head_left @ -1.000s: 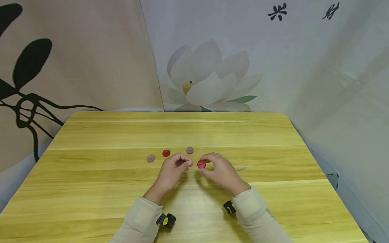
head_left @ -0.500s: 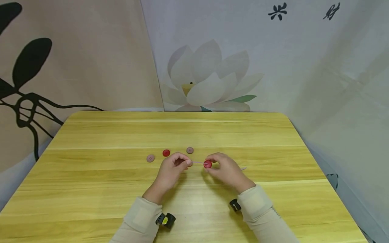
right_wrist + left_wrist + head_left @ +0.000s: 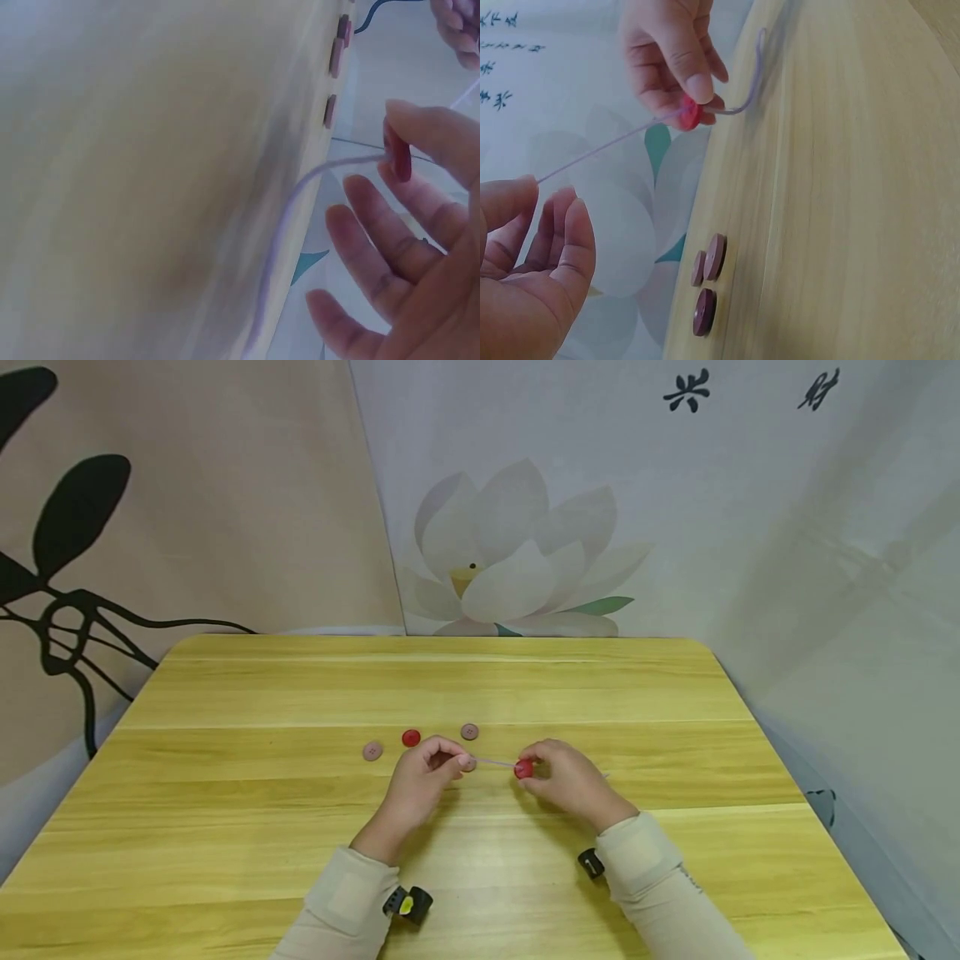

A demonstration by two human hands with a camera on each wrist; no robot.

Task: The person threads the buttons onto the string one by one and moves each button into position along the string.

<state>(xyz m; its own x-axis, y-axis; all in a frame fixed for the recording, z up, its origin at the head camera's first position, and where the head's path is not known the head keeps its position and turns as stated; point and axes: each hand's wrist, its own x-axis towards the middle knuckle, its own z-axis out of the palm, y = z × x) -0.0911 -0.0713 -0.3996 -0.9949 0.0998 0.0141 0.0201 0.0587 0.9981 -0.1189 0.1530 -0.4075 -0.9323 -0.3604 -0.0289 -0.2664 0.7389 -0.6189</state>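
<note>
A red button [image 3: 523, 769] is pinched between the thumb and index finger of my right hand [image 3: 566, 781], above the table. A thin pale purple string [image 3: 604, 146] runs through the button. My left hand [image 3: 416, 785] pinches the string's left part between thumb and index finger, and the stretch between the hands looks taut. In the right wrist view, the string's other part [image 3: 281, 217] hangs in a curve from the button, while the other fingers of the right hand [image 3: 397, 262] are spread loosely. The exact string end in the left fingertips is hidden.
Beyond the left hand, a second red button [image 3: 411, 737] lies on the wooden table [image 3: 247, 827] between two dull pink buttons, one on the left [image 3: 372, 751] and one on the right [image 3: 469, 732]. A printed cloth [image 3: 525, 552] hangs behind the table's far edge.
My right hand has moved right with the red button, sliding it along the string. More string shows between the hands, less beyond the right hand. The left hand has stayed nearly still.
</note>
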